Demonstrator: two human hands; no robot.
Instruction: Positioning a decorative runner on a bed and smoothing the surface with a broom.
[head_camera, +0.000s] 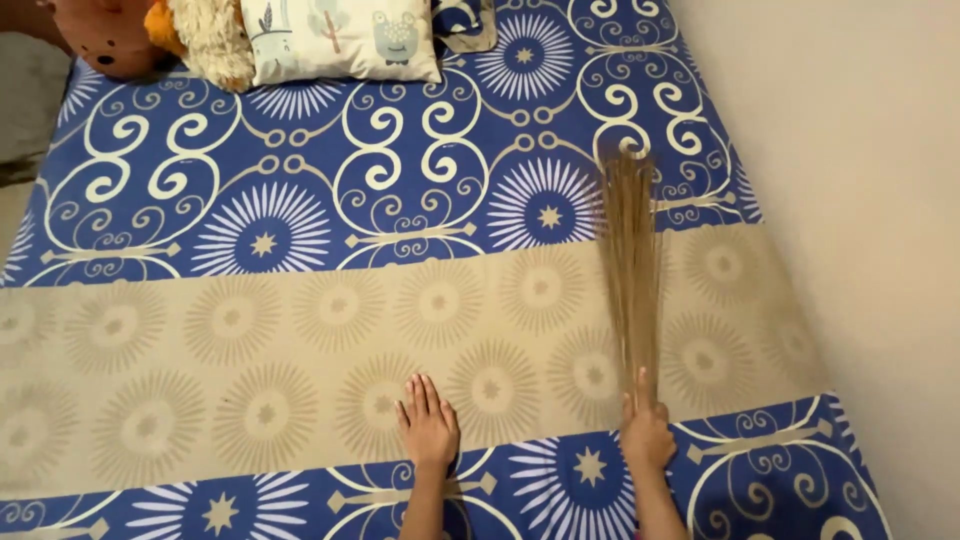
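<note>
My left hand (428, 424) lies flat, palm down, on the bedsheet (250, 330), fingers together and pointing away from me. My right hand (647, 432) is closed around the lower end of a stick broom (631, 270). The broom is a bundle of thin tan sticks that fans out away from me across the beige band and onto the blue part near the wall. The bedsheet is blue with white swirls and starbursts and has a wide beige band across the middle.
A plain cream wall (860, 200) runs along the bed's right side. At the head of the bed lie a white printed pillow (340, 38), a fluffy cream soft toy (212, 38) and a brown soft toy (105, 38). Grey floor (25, 110) shows at the left.
</note>
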